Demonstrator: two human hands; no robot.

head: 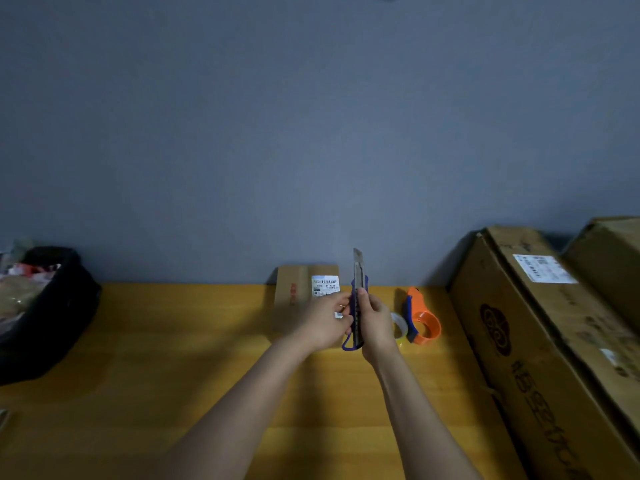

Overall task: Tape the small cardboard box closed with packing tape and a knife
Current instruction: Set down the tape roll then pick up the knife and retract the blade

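Note:
A blue utility knife (358, 289) stands upright in front of me with its metal blade pushed out at the top. My right hand (375, 323) grips its handle from the right, and my left hand (325, 322) holds it from the left with the fingertips on the handle. Behind my hands, a small cardboard box (298, 289) with a white barcode label lies on the yellow table against the wall, partly hidden by my left hand. To the right on the table sits an orange tape dispenser (422, 322) with a roll of clear tape (400, 329) next to it.
The yellow wooden table (173, 358) meets a grey wall. Big cardboard boxes (540, 341) are stacked along the right side. A black bin (45, 317) full of mixed items stands at the left edge.

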